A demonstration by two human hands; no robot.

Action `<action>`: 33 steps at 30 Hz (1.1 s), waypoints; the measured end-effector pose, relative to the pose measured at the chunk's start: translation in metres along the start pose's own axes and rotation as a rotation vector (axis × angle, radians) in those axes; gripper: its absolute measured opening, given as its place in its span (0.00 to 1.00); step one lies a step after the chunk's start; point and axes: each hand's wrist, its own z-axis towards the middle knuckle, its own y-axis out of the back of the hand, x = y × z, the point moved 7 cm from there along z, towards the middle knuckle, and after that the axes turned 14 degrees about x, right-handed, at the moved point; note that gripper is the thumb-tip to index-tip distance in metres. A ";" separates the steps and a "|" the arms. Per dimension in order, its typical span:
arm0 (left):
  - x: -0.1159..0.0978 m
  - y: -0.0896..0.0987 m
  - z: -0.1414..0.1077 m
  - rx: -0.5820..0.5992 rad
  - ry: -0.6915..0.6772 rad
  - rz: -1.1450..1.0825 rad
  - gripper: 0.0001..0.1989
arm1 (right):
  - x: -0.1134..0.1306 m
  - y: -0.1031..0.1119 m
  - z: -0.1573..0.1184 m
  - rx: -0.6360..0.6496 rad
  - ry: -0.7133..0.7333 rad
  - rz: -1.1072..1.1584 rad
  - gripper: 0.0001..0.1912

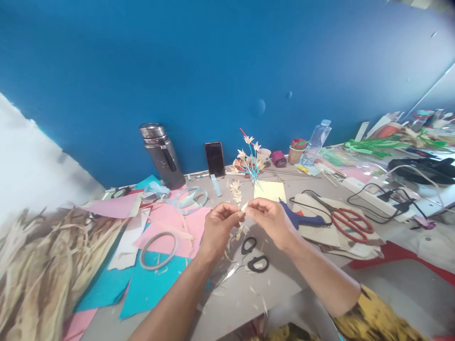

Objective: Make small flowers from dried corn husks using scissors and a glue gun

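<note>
Over the table's middle, my left hand point(223, 226) and my right hand point(268, 219) meet, thumbs and forefingers pinched. Between the fingertips is a small pale strip point(244, 207) that looks like dried corn husk; the fingers hide part of it. Just beyond the hands lie small star-shaped husk pieces point(235, 187). Behind them stand husk flowers point(249, 140) on blue stems. Below my hands, a pair of black-handled scissors point(258, 264) lies among husk scraps. Close to my right forearm is a blue glue gun point(307, 220).
Dried husks point(46, 270) are heaped at left, beside pink and blue paper point(159, 289) with a tape roll point(158, 251). A dark flask point(165, 158) and a phone point(215, 158) stand by the wall. Red-handled scissors point(351, 225) and a power strip point(377, 199) lie right.
</note>
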 end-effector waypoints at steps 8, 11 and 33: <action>0.014 0.016 0.004 -0.074 0.143 0.117 0.08 | -0.031 0.020 -0.014 -0.195 -0.064 0.334 0.19; 0.024 0.017 0.007 -0.024 0.210 0.220 0.07 | -0.040 0.027 -0.026 -0.189 -0.085 0.365 0.18; 0.019 0.011 0.113 0.281 0.111 1.484 0.12 | -0.039 0.041 -0.081 -0.029 -0.117 0.087 0.13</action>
